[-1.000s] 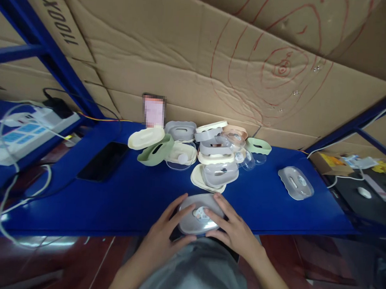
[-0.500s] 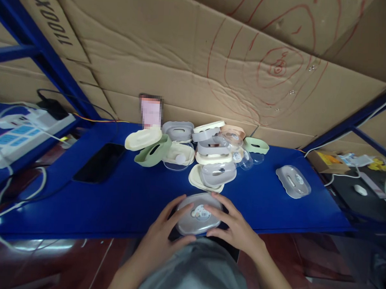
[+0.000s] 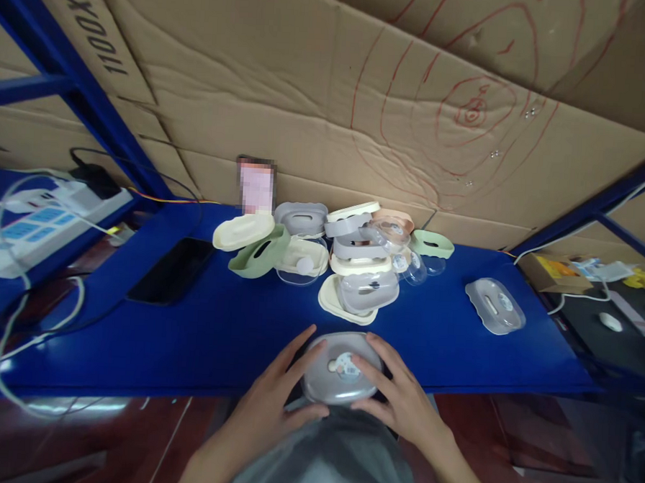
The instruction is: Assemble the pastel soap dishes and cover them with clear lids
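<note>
A grey oval box with a clear lid and a round sticker [image 3: 336, 386] is at the table's front edge, between my two hands. My left hand [image 3: 279, 387] grips its left side, fingers spread on the rim and lid. From the right, my right hand [image 3: 401, 390] grips it, with fingertips on the lid beside the sticker. Behind it lies a pile of dish parts: a grey tray with a clear lid [image 3: 371, 293], a cream piece [image 3: 330, 299], a green tray [image 3: 260, 256] and several others. A similar lidded grey box [image 3: 495, 306] stands apart at the right.
A black phone [image 3: 170, 269] lies left on the blue table [image 3: 214, 344], near a white power strip [image 3: 47, 220] with cables. A pinkish pixelated item [image 3: 257, 187] leans on the cardboard wall [image 3: 228, 71]. At the far right are an open carton [image 3: 553, 274] and a white mouse [image 3: 611, 321].
The view has shifted slightly. The held box and both hands are a little lower and further right in the picture, still together. The pile looks unchanged.
</note>
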Demonstrator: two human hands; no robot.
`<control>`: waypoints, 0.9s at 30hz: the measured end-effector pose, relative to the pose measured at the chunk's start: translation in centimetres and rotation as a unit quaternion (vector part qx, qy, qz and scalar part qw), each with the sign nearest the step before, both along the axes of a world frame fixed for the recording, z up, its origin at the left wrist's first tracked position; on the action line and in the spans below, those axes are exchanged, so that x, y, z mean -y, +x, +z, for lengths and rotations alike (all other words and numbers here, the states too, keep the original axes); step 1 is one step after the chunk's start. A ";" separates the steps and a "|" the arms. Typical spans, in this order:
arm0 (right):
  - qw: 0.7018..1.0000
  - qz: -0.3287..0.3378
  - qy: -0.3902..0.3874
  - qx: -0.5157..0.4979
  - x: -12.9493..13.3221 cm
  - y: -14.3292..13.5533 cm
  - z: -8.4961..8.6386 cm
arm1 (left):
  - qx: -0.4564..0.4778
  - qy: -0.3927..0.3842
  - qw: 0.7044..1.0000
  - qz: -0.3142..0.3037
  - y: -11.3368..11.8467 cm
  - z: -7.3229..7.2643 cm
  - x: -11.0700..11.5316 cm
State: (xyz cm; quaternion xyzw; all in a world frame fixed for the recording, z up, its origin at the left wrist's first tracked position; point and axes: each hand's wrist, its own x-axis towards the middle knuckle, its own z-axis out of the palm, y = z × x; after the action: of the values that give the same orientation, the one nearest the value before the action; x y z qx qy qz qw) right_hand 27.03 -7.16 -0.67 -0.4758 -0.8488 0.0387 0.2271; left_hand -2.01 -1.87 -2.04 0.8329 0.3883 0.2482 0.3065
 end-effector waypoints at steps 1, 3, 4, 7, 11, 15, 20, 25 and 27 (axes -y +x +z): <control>1.000 -0.012 0.007 0.004 0.8 0.6 -0.2 | -0.004 0.005 1.000 -0.006 -0.2 0.3 0.0; 0.998 -0.057 0.015 0.009 2.7 2.5 -0.8 | -0.013 0.030 0.999 0.003 -0.7 0.9 -0.6; 0.996 -0.091 0.019 0.010 3.7 3.7 -1.0 | -0.019 0.051 0.998 0.019 -1.0 1.2 -1.1; 0.973 -0.228 0.028 -0.001 5.8 8.0 -1.4 | -0.056 0.144 0.983 0.096 -1.7 1.5 -3.9; 0.929 -0.364 0.059 0.006 4.9 12.4 -1.4 | -0.145 0.227 0.944 0.191 -2.2 1.5 -8.3; 0.891 -0.430 0.131 0.071 1.3 12.8 -1.1 | -0.177 0.229 0.928 0.235 -2.4 2.1 -10.5; 0.907 -0.387 0.161 0.042 -1.6 8.8 -0.4 | -0.180 0.232 0.918 0.268 -3.3 2.9 -11.5; 0.972 -0.211 0.084 0.054 -2.6 3.9 0.5 | -0.223 0.203 0.922 0.241 -4.2 2.5 -13.3; 0.986 -0.139 0.047 0.073 -3.0 2.3 0.9 | -0.231 0.197 0.927 0.221 -4.4 2.2 -13.6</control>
State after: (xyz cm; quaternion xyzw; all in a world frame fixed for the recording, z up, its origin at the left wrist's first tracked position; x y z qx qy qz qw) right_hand 29.36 -4.20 0.18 -0.5794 -0.7895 -0.0682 0.1904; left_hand -6.43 11.69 0.17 0.8040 0.5656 0.1820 -0.0242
